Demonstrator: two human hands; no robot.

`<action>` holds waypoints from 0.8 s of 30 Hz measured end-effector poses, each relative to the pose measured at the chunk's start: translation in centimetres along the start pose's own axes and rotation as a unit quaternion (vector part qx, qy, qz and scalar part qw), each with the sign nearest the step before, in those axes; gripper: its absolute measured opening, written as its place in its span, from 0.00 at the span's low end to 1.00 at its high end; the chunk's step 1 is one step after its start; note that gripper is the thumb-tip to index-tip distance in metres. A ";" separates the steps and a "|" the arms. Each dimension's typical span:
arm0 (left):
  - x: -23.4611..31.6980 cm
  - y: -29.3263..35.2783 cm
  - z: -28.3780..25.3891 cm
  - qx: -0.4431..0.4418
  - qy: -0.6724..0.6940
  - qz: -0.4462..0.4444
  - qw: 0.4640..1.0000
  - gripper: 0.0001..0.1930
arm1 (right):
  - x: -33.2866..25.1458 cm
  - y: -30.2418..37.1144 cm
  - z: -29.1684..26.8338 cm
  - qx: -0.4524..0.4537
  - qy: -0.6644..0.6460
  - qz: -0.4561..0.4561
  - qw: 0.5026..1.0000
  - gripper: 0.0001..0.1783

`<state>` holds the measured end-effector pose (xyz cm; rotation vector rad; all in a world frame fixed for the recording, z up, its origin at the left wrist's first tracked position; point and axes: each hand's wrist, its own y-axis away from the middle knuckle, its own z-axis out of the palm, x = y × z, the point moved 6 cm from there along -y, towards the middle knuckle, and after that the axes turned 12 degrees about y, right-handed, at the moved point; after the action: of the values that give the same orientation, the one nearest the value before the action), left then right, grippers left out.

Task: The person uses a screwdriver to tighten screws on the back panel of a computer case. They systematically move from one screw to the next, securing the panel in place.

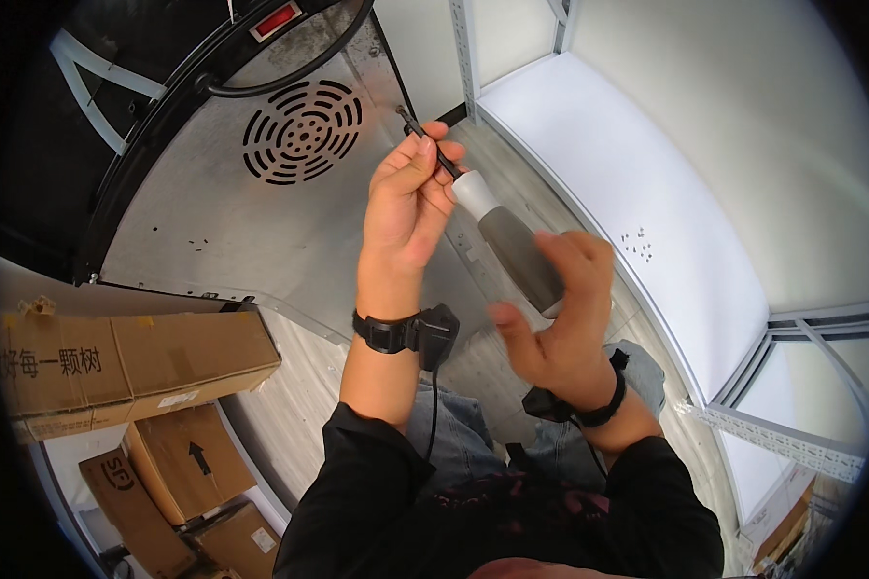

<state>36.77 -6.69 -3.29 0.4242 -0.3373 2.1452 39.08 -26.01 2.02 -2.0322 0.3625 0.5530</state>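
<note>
My left hand (403,198) pinches the dark shaft of a screwdriver (521,256) close to its tip. The screwdriver has a thick grey handle and a white collar. Its tip points up and left, at the edge of a metal panel (290,232) with round vent slots. Beside the handle's rear end is my right hand (574,333), thumb and fingers spread apart; the fingertips overlap the handle, and whether they touch it I cannot tell. Any screw at the tip is too small to make out.
Small screws (637,244) lie scattered on a white shelf (599,174) at the right. A black cable (294,85) loops across the panel's top, near a red switch (275,20). Cardboard boxes (198,355) are stacked at the lower left.
</note>
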 end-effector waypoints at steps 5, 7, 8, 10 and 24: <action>-0.4 -0.2 -0.5 0.017 0.023 0.012 1.000 0.06 | 0.1 0.9 0.2 0.018 -0.040 -0.045 0.998 0.24; -0.6 -0.2 -0.5 0.031 0.022 0.016 0.999 0.06 | 0.1 1.0 0.2 0.006 -0.007 -0.063 0.998 0.24; -0.7 -0.3 -0.3 0.020 0.023 0.014 0.999 0.07 | 0.2 0.8 0.1 0.010 0.018 -0.063 0.998 0.24; -0.9 -0.3 0.0 0.002 0.018 0.013 1.000 0.08 | 0.5 0.4 -0.4 0.018 0.062 -0.060 0.996 0.24; -1.6 -0.4 -0.3 -0.025 0.013 0.009 1.000 0.07 | 1.9 1.0 0.1 -0.048 -0.011 -0.020 0.999 0.29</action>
<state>37.90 -7.45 -4.20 0.3652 -0.3803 2.1533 40.20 -26.44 0.28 -2.1195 0.2853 0.5775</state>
